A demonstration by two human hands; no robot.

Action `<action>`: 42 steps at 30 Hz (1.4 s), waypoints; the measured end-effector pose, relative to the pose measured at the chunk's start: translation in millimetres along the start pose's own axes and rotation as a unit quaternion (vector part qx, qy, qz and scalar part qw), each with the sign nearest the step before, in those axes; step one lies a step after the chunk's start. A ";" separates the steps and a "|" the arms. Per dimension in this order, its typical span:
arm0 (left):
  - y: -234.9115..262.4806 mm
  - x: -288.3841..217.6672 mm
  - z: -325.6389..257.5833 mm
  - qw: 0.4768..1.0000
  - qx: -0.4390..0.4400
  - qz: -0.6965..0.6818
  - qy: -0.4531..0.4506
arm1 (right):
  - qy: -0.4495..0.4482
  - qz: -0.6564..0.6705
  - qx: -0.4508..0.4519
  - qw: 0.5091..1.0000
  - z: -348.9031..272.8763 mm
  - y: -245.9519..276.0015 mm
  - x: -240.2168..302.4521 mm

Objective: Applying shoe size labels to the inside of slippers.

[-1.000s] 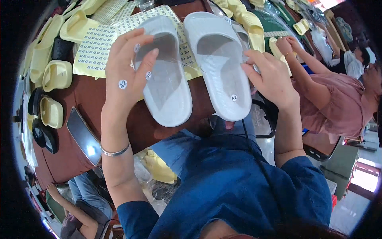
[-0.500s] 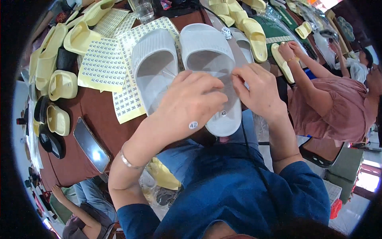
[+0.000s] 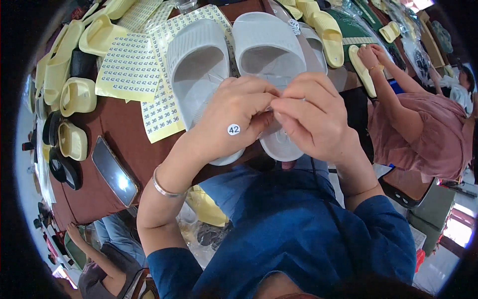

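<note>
A pair of grey slide slippers lies before me, toes away: the left slipper (image 3: pixel 201 55) and the right slipper (image 3: pixel 269 40). Over the right one's footbed, my left hand (image 3: pixel 236 109) and my right hand (image 3: pixel 313 117) meet with fingertips pinched together. Whatever they hold between them is too small or hidden to name. A round white sticker (image 3: pixel 233 129) with dark print is stuck on the back of my left hand. Under and beside the left slipper lie yellow-backed sheets of round stickers (image 3: pixel 129 67).
Pale yellow slippers (image 3: pixel 77 97) and black slippers (image 3: pixel 63 169) line the table's left side, near a phone (image 3: pixel 114 172). More yellow slippers (image 3: pixel 328 37) stand at the far right. A co-worker in pink (image 3: pixel 418 129) handles a slipper there; another person (image 3: pixel 102 269) sits lower left.
My hands have come together, fingertips now meeting; before, they were apart. The round sticker seen on the right slipper's heel no longer shows there. The whole view has shifted slightly.
</note>
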State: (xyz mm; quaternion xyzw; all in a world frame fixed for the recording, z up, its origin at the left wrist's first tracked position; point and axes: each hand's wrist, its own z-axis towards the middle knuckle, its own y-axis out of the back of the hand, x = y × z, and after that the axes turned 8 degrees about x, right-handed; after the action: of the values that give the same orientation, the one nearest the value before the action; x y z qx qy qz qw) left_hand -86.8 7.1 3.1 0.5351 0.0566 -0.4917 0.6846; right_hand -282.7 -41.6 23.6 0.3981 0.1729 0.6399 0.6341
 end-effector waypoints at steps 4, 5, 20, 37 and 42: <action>8.1 1.7 -1.2 0.995 0.055 -0.075 0.026 | -0.032 -0.016 -0.002 0.999 -2.8 0.0 -1.9; 11.5 0.4 -0.8 0.995 0.054 -0.075 0.025 | -0.031 -0.017 -0.002 0.999 -2.5 0.0 -1.8; 8.1 -0.9 0.5 0.994 0.062 -0.084 0.012 | 0.010 -0.025 -0.001 1.000 -2.1 -1.1 -1.1; 4.0 -10.7 -3.0 0.997 0.059 0.051 -0.010 | -0.076 -0.028 0.219 0.972 -26.2 24.1 13.1; 10.6 -5.4 -0.9 0.995 -0.007 0.097 -0.010 | -0.073 -0.032 0.212 0.974 -24.9 20.2 8.5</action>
State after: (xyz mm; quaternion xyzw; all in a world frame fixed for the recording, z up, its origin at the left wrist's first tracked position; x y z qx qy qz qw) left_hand -81.4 10.6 13.2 0.5282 0.0014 -0.4274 0.7337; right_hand -313.5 -29.3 25.2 0.5631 0.2703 0.5377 0.5663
